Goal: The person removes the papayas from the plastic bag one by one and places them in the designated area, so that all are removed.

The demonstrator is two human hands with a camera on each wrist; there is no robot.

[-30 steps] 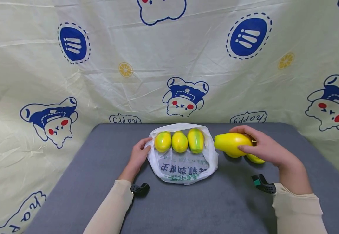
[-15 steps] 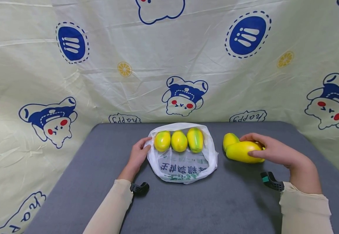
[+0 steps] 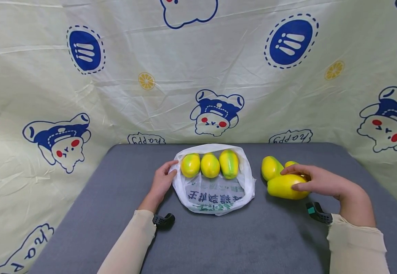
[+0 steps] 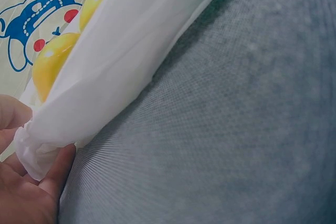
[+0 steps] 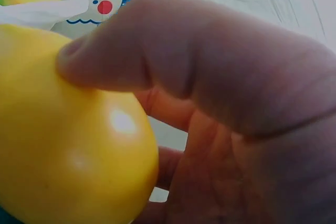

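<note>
One hand, the left hand [image 3: 161, 182], pinches the left edge of a white plastic bag [image 3: 181, 192]; the left wrist view shows that edge bunched between its fingers, with the hand itself cut off at the lower corner. The bag lies open on a grey table [image 3: 239, 239] and contains three yellow-green fruits in a row along its far side: left fruit [image 3: 190, 166], middle fruit [image 3: 210, 166] and right fruit [image 3: 228, 164], this last with a green stripe. Dark print on the bag is upside down and hard to read. To the right, outside the bag, sits a loose fruit [image 3: 270, 168]. In front of it, the right hand [image 3: 319, 184] is clamped on a large yellow fruit [image 3: 282, 187], covering its right end; whether that touches the table I cannot tell. Another fruit [image 3: 290, 163] shows only its top behind the fingers.
</note>
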